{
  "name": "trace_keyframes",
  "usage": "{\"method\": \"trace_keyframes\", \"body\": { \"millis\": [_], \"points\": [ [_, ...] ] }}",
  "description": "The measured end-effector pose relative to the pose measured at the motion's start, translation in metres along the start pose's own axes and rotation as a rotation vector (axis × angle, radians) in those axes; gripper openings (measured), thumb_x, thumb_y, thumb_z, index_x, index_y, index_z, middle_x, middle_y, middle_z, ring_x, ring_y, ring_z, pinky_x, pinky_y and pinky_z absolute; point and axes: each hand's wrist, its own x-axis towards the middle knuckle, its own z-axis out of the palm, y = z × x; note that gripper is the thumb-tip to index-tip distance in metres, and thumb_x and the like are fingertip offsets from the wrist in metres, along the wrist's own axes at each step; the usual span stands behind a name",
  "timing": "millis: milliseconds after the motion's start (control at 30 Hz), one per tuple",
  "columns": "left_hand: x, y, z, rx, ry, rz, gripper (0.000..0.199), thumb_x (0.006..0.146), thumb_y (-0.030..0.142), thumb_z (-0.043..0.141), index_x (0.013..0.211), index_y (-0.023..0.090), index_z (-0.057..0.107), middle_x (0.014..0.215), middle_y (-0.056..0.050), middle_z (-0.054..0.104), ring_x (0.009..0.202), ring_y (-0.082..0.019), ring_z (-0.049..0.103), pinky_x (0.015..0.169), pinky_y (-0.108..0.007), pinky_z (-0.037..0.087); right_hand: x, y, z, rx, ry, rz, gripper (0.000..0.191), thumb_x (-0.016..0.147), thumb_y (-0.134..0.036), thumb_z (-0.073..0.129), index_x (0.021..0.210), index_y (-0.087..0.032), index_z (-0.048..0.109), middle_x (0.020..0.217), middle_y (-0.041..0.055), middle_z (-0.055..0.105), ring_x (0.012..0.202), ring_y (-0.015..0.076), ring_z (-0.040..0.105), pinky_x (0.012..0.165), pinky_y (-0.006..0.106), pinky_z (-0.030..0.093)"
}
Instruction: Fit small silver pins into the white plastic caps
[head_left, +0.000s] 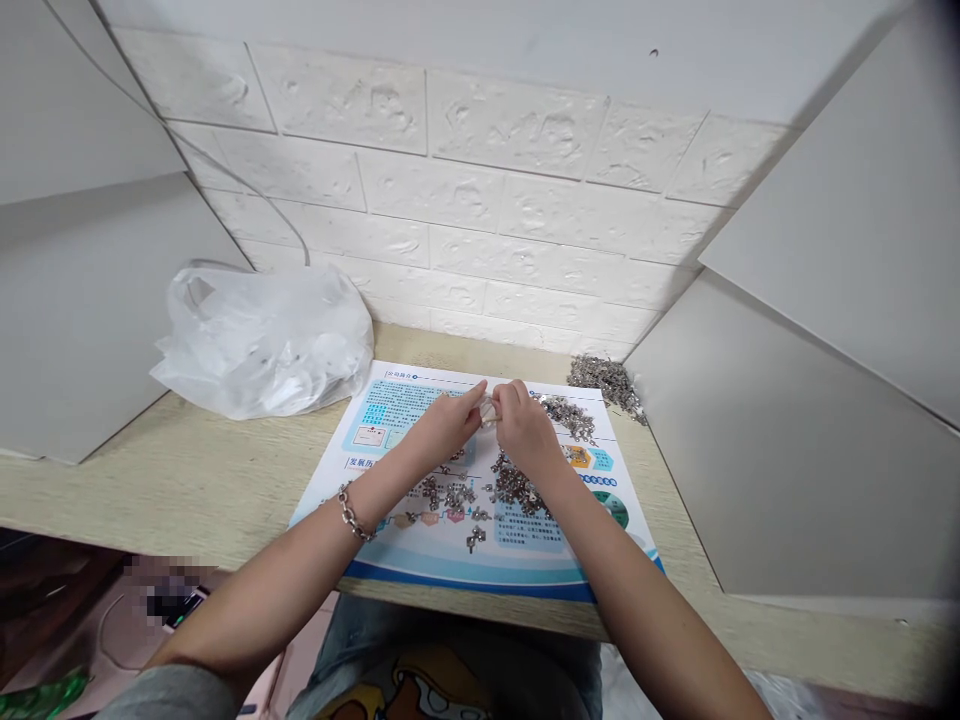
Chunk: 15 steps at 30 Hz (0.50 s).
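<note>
Head view: bag point(247, 395) holds white pieces point(319, 355), both hands point(446, 425) point(525, 425) a pale item point(490, 409).

the single view comes from a camera worn on the person's head, above the shirt point(435, 690) at the bottom edge. it faces forward and steeply down over the wooden tabletop point(97, 480) to the brick-patterned wall point(465, 210) behind. the left hand point(442, 425) and right hand point(525, 430) sit near the centre, at middle range and small in the wide frame, which takes in the left panel point(82, 330) and right panel point(810, 450); the wall's seams slope down rightward.
</note>
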Motion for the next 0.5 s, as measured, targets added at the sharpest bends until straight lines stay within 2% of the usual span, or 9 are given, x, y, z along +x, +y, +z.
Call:
{"method": "trace_keyframes", "body": {
  "millis": [133, 300, 400, 500],
  "points": [
    [0.002, 0.002, -0.004, 0.078, 0.057, -0.131, 0.052, 0.076, 0.02, 0.036, 0.126, 0.008, 0.043, 0.058, -0.003, 0.052, 0.055, -0.014, 0.041, 0.056, -0.026, 0.029, 0.0, -0.002, -0.003, 0.112, 0.043, 0.054, 0.016, 0.086, -0.014, 0.026, 0.081, -0.018, 0.041, 0.079, 0.0071, 0.045, 0.061, 0.0147, 0.039, 0.052, 0.027, 0.033],
    [0.003, 0.008, -0.008, -0.109, -0.027, -0.143, 0.041, 0.074, 0.02, 0.038, 0.109, 0.013, 0.058, 0.055, -0.001, 0.053, 0.056, -0.012, 0.049, 0.056, -0.024, 0.033, -0.001, 0.001, -0.003, 0.236, 0.113, 0.086, 0.021, 0.087, -0.027, 0.037, 0.101, -0.018, 0.05, 0.095, 0.0089, 0.05, 0.079, 0.0172, 0.049, 0.062, 0.028, 0.041],
    [0.002, 0.009, -0.007, -0.239, -0.067, -0.152, 0.034, 0.077, 0.025, 0.039, 0.099, 0.016, 0.063, 0.056, 0.0, 0.052, 0.055, -0.011, 0.05, 0.055, -0.023, 0.035, -0.002, 0.005, 0.001, 0.268, 0.113, 0.094, 0.022, 0.086, -0.027, 0.04, 0.096, -0.019, 0.058, 0.096, 0.0083, 0.052, 0.081, 0.0168, 0.052, 0.066, 0.029, 0.042],
    [0.002, 0.01, -0.007, -0.278, -0.076, -0.164, 0.034, 0.079, 0.031, 0.04, 0.1, 0.016, 0.063, 0.056, 0.0, 0.05, 0.054, -0.01, 0.047, 0.053, -0.022, 0.034, -0.002, 0.008, 0.004, 0.318, 0.137, 0.103, 0.02, 0.084, -0.026, 0.044, 0.088, -0.019, 0.063, 0.09, 0.0069, 0.055, 0.079, 0.0157, 0.053, 0.069, 0.028, 0.043]
  ]
}}
